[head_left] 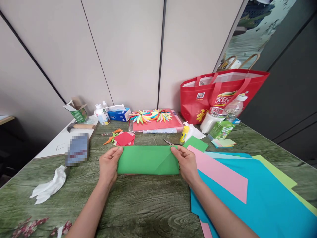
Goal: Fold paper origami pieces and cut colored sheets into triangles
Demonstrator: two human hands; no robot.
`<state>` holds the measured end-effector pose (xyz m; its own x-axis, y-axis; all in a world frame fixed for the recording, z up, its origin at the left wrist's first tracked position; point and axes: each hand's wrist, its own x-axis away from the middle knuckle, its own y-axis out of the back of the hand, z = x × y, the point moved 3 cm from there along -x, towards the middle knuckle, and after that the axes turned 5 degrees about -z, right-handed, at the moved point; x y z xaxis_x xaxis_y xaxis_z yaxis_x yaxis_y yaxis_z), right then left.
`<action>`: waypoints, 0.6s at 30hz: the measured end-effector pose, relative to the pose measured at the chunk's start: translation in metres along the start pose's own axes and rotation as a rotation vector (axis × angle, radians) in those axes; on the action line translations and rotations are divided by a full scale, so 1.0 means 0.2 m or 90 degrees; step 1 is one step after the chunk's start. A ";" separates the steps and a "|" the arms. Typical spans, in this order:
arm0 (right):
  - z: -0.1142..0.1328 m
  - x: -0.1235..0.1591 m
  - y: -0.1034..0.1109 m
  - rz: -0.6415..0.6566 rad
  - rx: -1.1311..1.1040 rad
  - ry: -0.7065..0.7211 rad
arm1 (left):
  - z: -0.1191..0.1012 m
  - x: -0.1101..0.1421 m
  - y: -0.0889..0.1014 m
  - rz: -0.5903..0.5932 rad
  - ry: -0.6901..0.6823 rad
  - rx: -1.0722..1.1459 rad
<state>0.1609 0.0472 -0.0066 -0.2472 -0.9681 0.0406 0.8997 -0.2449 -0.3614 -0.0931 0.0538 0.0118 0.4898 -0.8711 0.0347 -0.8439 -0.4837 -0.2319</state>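
Between my two hands a green paper strip (148, 160) is held out flat above the table, with a thin pinkish edge showing below it. My left hand (109, 163) pinches its left end, thumb on top. On the right end, my right hand (186, 162) grips in the same way. Just beyond lie red and pink paper pieces (124, 138) and a small orange and green folded paper piece (113, 136). Close to my right hand are scissors (169, 142), mostly hidden, a green paper square (197, 143) and a long pink strip (220, 173).
Blue sheets (257, 195) cover the table's right side. At the back stand a glue stick (184, 134), paper stars (160, 115) on a red pack, a tissue box (119, 114), a red bag (193, 102) and a jar (210, 122). A hammer (83, 126) and crumpled tissue (51, 185) lie left.
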 end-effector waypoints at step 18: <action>0.01 0.00 0.00 -0.002 0.005 -0.006 | 0.01 -0.01 0.01 0.006 0.000 0.000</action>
<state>0.1611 0.0463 -0.0053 -0.2476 -0.9676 0.0501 0.9013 -0.2490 -0.3546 -0.0943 0.0542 0.0101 0.4822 -0.8755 0.0322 -0.8484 -0.4758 -0.2321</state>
